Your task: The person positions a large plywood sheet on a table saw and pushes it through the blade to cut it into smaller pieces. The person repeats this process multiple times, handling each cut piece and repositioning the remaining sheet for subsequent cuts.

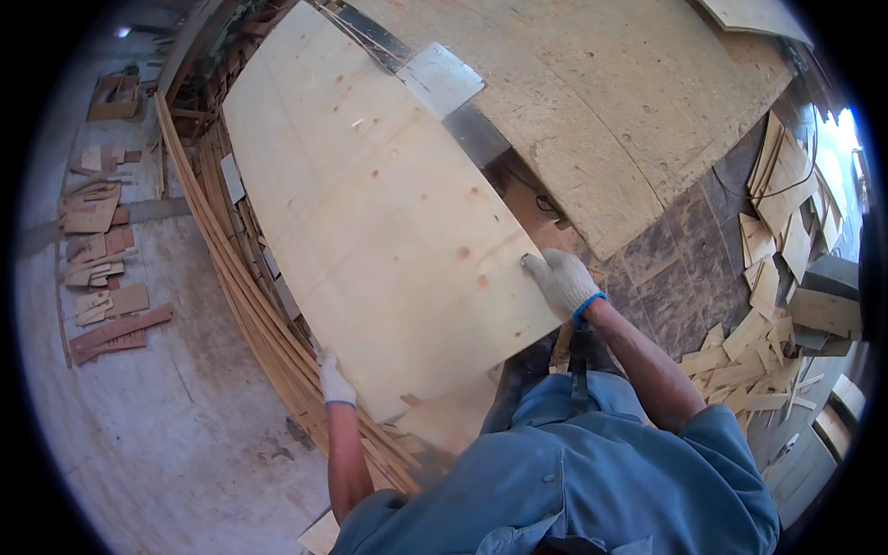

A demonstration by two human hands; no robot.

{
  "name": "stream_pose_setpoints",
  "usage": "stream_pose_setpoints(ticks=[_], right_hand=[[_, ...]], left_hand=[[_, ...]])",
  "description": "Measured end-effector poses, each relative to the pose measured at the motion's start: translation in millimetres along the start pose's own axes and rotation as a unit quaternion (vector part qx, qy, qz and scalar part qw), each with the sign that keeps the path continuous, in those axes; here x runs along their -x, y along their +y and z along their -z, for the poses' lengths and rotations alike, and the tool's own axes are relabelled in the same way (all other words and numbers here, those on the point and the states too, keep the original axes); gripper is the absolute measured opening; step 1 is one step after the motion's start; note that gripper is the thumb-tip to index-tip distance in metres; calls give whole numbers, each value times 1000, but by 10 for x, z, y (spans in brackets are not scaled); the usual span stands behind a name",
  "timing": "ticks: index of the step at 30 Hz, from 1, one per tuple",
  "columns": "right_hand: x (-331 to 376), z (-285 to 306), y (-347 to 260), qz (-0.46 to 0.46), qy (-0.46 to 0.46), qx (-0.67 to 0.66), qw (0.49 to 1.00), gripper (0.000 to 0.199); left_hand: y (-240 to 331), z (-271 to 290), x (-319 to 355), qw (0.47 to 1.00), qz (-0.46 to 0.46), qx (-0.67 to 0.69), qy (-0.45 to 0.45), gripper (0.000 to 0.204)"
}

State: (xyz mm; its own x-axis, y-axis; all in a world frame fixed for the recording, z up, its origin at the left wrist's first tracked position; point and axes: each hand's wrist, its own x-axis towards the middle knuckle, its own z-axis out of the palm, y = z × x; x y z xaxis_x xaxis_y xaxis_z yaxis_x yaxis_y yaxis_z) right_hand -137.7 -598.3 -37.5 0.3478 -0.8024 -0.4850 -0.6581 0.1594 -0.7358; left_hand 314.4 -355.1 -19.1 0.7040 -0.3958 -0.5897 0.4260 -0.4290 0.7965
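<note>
From my end I saw 1 knotty plywood sheet (388, 213) stretched slantwise between long wooden strips (242, 277) and a worn board (592, 102); the gloved right hand (561, 282) was clamped on its right edge, thumb on top, while the gloved left hand (335, 381) met its left edge, finger closure too hidden for me to tell

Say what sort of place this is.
Probably a woodworking shop: a large pale wood sheet is in front of the person, long wooden strips run along its left side, and scrap wood lies heaped at the right.
</note>
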Motion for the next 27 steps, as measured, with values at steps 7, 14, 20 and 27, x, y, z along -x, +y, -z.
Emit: stream_pose_setpoints(ticks=[7, 14, 20, 27], right_hand=[[-242, -32, -24, 25, -9, 8, 1000, 50], [-435, -86, -32, 31, 23, -13, 999, 50], [-643, -240, 138, 133, 45, 56, 988, 50], [-560, 28, -302, 58, 11, 29, 998, 44]], left_hand=[[136, -71, -173, 1000, 9, -5, -27, 54], [314, -242, -225, 999, -2, -25, -29, 50], [173, 79, -673, 998, -49, -37, 6, 52], [385, -348, -366, 999, -5, -13, -33, 52]])
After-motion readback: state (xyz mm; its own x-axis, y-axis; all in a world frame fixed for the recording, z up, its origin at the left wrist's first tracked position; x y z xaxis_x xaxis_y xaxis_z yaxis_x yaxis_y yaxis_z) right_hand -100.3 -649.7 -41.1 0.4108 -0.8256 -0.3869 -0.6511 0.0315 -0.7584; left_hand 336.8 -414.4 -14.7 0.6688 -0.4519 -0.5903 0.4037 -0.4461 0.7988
